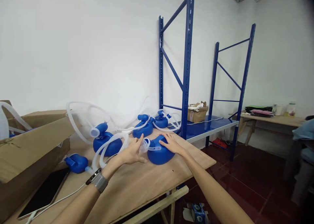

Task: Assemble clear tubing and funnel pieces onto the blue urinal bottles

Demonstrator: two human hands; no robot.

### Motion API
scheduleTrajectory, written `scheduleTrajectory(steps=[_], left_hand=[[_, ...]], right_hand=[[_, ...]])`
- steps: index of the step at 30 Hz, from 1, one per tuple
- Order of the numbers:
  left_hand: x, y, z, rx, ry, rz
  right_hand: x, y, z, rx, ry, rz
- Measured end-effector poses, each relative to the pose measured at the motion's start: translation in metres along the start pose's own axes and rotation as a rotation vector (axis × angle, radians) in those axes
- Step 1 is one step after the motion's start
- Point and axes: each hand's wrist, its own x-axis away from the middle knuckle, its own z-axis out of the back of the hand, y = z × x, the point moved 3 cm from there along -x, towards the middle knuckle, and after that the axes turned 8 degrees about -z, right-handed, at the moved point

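A rounded blue plastic bottle [160, 153] lies on the wooden table [137, 184], its translucent wide mouth [145, 145] facing left and a clear strap reaching over its side. My right hand [170, 142] is closed over the bottle's top and right side, fingers curved on it. Beside the mouth is my left hand [133, 151], thumb and forefinger spread apart; whether it touches the mouth I cannot tell, and its other fingers are partly hidden. Left of it sits another blue bottle [108, 145] with a translucent hose [101, 152] looping in front.
More blue bottles [142, 129] with hoses stand along the wall. A small blue bottle [77, 163], a black tablet [45, 191] and an open cardboard box [36, 145] are at left. Blue shelving [187, 70] rises behind the table's right end. A white cable crosses the table.
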Motion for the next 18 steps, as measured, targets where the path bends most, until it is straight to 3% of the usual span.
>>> scheduleTrajectory(steps=[4,18], left_hand=[[-0.003,-0.002,-0.001,-0.291,0.001,-0.088],[-0.009,0.027,0.000,-0.512,-0.028,-0.115]], right_hand=[[0.001,0.000,-0.001,0.007,0.019,-0.001],[-0.002,0.004,-0.005,0.052,0.081,-0.009]])
